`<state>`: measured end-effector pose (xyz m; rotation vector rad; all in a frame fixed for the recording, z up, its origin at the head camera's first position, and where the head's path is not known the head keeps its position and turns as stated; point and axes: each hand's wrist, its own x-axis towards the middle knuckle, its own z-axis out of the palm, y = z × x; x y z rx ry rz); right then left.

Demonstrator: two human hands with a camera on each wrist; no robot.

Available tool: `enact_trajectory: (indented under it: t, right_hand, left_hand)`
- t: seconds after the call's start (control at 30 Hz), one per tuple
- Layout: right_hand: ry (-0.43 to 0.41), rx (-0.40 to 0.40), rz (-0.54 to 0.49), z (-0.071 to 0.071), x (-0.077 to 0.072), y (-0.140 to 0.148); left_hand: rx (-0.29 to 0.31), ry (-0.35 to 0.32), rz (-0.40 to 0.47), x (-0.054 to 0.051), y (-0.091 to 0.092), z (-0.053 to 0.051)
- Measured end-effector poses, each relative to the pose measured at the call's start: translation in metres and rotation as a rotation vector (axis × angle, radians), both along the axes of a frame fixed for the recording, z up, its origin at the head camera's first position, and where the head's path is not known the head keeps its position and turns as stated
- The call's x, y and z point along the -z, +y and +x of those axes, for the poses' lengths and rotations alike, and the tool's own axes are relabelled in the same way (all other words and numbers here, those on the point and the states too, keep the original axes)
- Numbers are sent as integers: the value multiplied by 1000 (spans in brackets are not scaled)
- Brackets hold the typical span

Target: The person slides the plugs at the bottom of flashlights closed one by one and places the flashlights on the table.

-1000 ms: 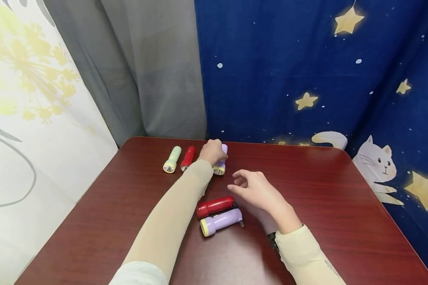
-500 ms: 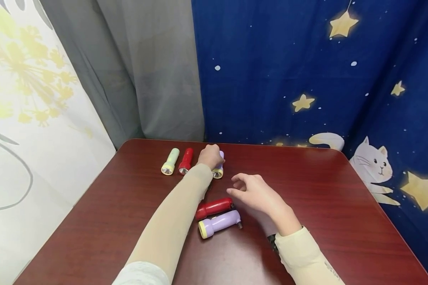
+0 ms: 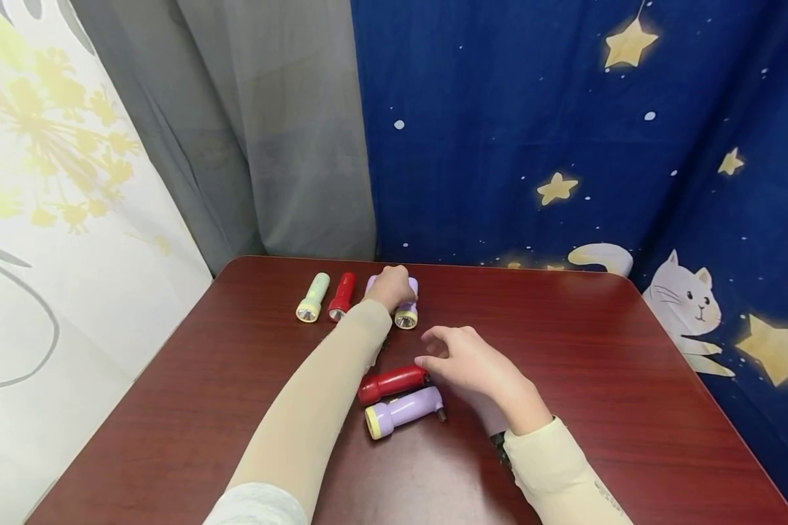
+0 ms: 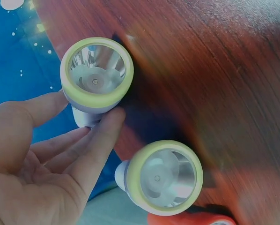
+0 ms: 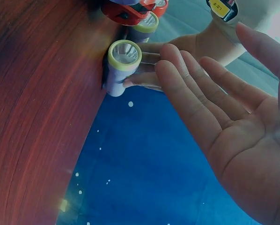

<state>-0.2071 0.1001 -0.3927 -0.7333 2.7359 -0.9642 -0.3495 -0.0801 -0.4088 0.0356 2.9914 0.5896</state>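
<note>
While curved, left fingers around flashlight

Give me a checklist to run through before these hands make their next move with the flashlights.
1. Left hand has fingers on both sides of the rightmost back-row purple flashlight: ok.
2. That flashlight's head stands apart from the head of the neighbouring purple flashlight: ok in the left wrist view.
3. Grip firm enough to lift: cannot tell.
4. Right hand holds nothing: ok.
5. Right thumb clear of the near red flashlight: cannot tell; they nearly overlap in the head view.
6. Near red flashlight and near purple flashlight lined up with the back row: not ok; both lie crosswise, closer to the person.
</note>
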Motion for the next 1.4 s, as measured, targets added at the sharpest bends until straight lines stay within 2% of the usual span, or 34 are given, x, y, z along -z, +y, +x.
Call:
enact_trajectory:
  t: [0.13, 0.27, 0.37, 0.4, 0.43, 0.57, 0.6, 0.63, 0.67, 0.7, 0.73, 0.83, 0.93, 0.97, 1.03, 1.17, 1.2, 1.4]
  right_hand:
    - [5, 5, 11, 0, 1, 0]
    - [1, 2, 11, 1, 1, -1]
    - [0, -11, 14, 1, 2, -2]
    - [0, -15, 16, 2, 2, -3]
    - [-2, -21, 18, 2, 2, -3]
    - [-5, -55, 52, 3, 4, -5]
    - [-4, -67, 65, 3, 5, -6]
    - [0, -81, 80, 4, 5, -6]
    - [8, -95, 95, 4, 6, -6]
    - [14, -107, 110, 4, 7, -6]
    - [22, -118, 126, 4, 7, -6]
    - [32, -150, 162, 5, 8, -6]
    - [33, -170, 184, 6, 8, -6]
    - [35, -176, 186, 6, 8, -6]
    - [37, -174, 187, 6, 9, -6]
    - [36, -160, 195, 4, 9, -6]
    - [31, -158, 203, 4, 9, -7]
    - [41, -171, 238, 5, 11, -9]
  left_hand:
    - [-19, 11, -1, -1, -2, 1]
    - [-27, -9, 18, -2, -4, 2]
    - [-27, -22, 23, 0, -5, -1]
    - [-25, -26, 24, 2, -6, -4]
    - [-11, -8, 37, 12, -11, -14]
    - [-3, -44, 52, 27, -17, -36]
    - [-5, -41, 50, 29, -18, -37]
    - [-7, -30, 41, 38, -20, -46]
    - [-21, -39, 20, 38, -18, -48]
    - [-21, -18, 11, 45, -20, -55]
    - [-23, -15, 2, 46, -21, -56]
    - [-24, -8, -3, 40, -20, -52]
    - [-24, -29, -6, 14, -12, -22]
    - [-16, -8, -10, 20, -14, -27]
    - [-13, 19, -21, 14, -13, -18]
    - [9, 56, -25, 8, -17, -16]
    - [6, 50, -22, -4, -14, -5]
    - [24, 66, -34, -11, -14, -4]
